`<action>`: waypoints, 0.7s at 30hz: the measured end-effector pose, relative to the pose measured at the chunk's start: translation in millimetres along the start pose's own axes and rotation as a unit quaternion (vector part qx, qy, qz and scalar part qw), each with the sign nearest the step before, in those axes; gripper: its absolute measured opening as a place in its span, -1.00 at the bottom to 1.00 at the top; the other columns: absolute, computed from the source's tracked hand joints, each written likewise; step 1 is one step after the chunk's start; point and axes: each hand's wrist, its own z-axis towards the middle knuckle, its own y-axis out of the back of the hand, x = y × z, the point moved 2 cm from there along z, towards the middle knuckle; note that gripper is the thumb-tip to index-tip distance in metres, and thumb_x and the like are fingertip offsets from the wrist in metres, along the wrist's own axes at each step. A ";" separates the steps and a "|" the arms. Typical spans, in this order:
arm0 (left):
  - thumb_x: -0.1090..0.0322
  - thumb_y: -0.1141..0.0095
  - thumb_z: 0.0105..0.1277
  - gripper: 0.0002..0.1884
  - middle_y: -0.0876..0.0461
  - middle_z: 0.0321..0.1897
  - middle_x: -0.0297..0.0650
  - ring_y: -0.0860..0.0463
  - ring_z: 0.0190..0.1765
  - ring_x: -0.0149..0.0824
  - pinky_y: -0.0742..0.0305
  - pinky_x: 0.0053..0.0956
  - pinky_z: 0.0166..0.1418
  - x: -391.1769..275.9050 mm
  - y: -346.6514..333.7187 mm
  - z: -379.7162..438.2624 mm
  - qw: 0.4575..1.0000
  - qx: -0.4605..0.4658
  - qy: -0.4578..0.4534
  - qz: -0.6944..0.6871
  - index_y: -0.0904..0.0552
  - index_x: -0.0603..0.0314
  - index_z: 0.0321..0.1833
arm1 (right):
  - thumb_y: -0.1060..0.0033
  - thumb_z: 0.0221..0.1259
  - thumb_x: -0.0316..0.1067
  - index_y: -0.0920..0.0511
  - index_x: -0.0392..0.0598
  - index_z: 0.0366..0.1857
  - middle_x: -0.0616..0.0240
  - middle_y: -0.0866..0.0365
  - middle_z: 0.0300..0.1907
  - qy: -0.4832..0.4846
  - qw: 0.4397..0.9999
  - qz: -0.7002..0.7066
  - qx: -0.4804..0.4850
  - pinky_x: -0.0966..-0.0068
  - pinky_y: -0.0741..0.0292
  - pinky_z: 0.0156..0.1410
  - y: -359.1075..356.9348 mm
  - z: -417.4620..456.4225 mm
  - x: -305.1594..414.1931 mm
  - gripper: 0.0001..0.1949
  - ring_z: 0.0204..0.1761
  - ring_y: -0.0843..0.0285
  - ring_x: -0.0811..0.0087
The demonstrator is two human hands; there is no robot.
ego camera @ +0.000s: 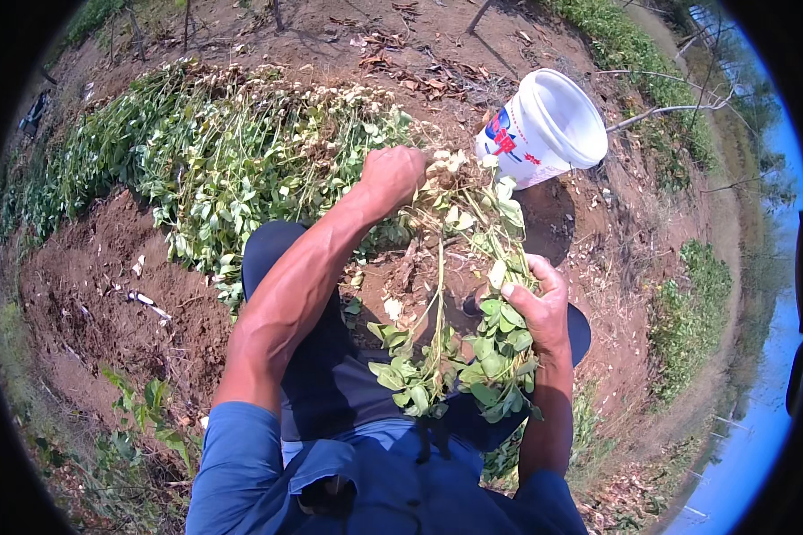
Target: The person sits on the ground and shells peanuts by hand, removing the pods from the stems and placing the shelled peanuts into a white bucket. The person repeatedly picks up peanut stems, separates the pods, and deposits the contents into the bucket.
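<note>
My right hand [543, 304] grips the leafy stems of a small bunch of uprooted peanut plants [492, 334], thumb across the stems. The leaves hang over my lap, while the root end with pale peanut pods [450, 164] points away from me. At that root end my left hand [393, 175] is curled into a fist against the plants; its fingertips are hidden. Just beyond the pods, to the right, a white plastic bucket [508, 144] with red and blue print leans on the soil. Only part of its inner wall shows, and its bottom is out of sight.
A long heap of pulled peanut plants [241, 167] lies on the left, pods along its far side. My knees [271, 251] frame the brown soil [100, 281]. A bare branch [669, 110] sticks out behind the bucket. Dry leaves [428, 80] and thin stakes [478, 17] are farther off.
</note>
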 end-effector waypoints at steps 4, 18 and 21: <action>0.00 -0.01 0.57 -0.51 -0.67 -0.54 -0.14 -0.77 -0.39 -0.18 -0.71 -0.20 -0.20 -17.7 2.1 11.3 0.937 0.110 0.133 -0.303 -0.68 0.37 -0.27 | -0.37 0.22 -0.36 -0.63 -0.26 0.07 0.38 -0.71 -0.08 0.073 0.997 0.008 -0.034 0.58 -0.53 0.07 13.5 15.4 -37.8 -0.64 -0.10 -0.58 0.61; 0.41 -0.24 0.42 -0.71 -0.76 -0.13 -0.29 -0.73 -0.12 -0.42 -0.70 -0.37 -0.13 -62.9 -7.4 -10.5 0.642 0.080 0.252 -0.720 -0.61 0.22 0.16 | -0.58 0.21 -0.04 -0.32 -0.30 0.38 0.14 -0.61 0.11 0.042 0.994 0.105 0.005 0.45 -0.58 0.19 -40.6 47.6 -80.9 -0.19 0.06 -0.64 0.37; 0.38 -0.25 0.42 -0.72 -0.76 -0.13 -0.32 -0.69 -0.22 -0.47 -0.65 -0.52 -0.11 -69.2 -12.1 -13.4 0.698 0.084 0.188 -0.686 -0.68 0.24 0.15 | -0.49 0.30 -0.13 -0.39 -0.26 0.33 0.22 -0.61 0.11 0.047 0.990 0.130 0.037 0.48 -0.59 0.11 -74.0 50.0 -73.3 -0.35 -0.01 -0.60 0.47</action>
